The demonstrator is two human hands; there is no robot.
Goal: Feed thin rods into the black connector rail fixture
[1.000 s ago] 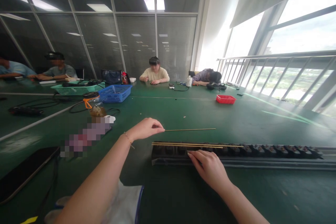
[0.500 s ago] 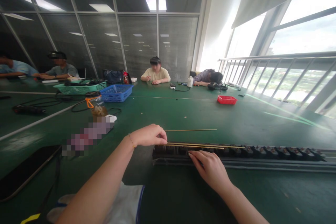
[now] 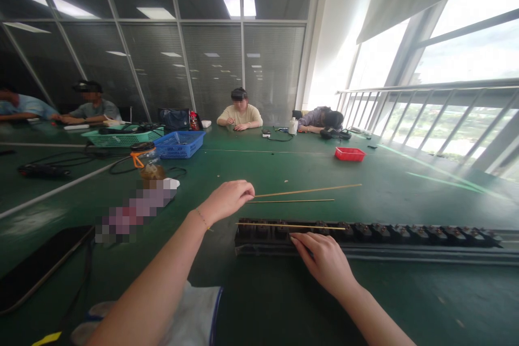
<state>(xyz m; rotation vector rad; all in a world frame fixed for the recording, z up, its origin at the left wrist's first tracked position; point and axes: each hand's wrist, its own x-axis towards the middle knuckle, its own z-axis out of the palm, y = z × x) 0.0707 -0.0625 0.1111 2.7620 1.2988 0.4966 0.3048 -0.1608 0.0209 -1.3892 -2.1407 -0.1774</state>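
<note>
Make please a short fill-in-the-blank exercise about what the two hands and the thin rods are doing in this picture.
1. The left hand pinches one end of a thin ____ rod.
2. The right hand rests its fingertips on the long ____ rack.
3. A second rod lies flat on the ____ table.
4. A third rod lies on top of the ____.

Missing words: wooden; black; green; rack

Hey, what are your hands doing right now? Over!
Left hand pinching thin rod, lifted. Right hand steadying black strip. One rod on strip, another on table. Nothing blocking.
</note>
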